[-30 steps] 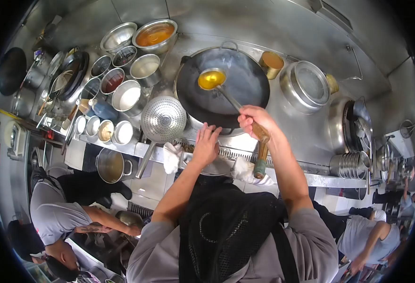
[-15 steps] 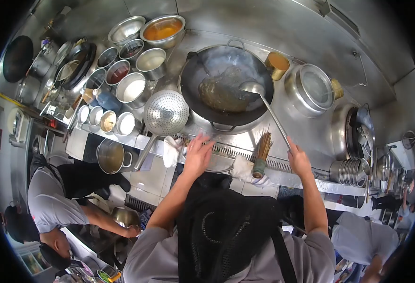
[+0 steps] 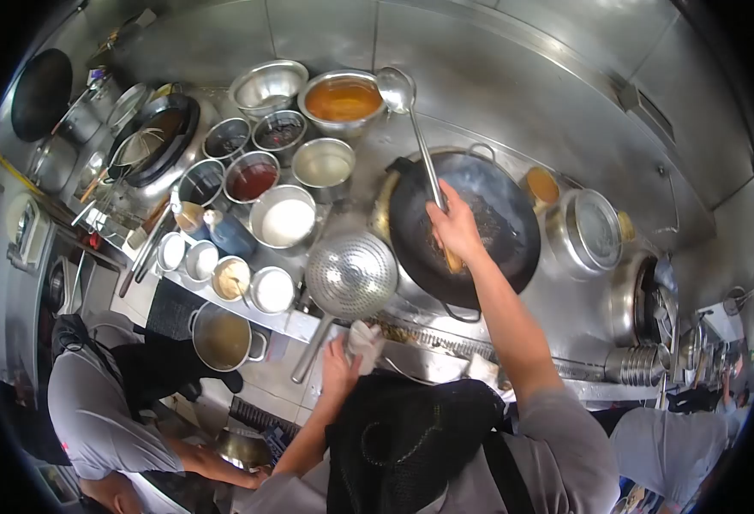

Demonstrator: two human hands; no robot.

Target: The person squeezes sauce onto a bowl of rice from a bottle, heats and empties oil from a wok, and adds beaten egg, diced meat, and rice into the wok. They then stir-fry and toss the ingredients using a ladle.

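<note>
At ten o'clock from a person in a grey shirt (image 3: 565, 445), the left hand (image 3: 338, 373) is at a crumpled white cloth (image 3: 367, 344) by the front edge of the desk (image 3: 574, 300); whether it grips, I cannot tell. A perforated strainer (image 3: 351, 274) lies at eleven. Between twelve and one, the right hand (image 3: 457, 224) is wrapped around a long-handled ladle (image 3: 426, 154) above a dark wok (image 3: 514, 240). Farther out at twelve, the ladle's head hangs beside a metal bowl (image 3: 343, 128) of orange liquid (image 3: 343, 101).

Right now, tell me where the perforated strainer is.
In the head view, the perforated strainer lies just left of the wok, its handle near the left hand.
</note>
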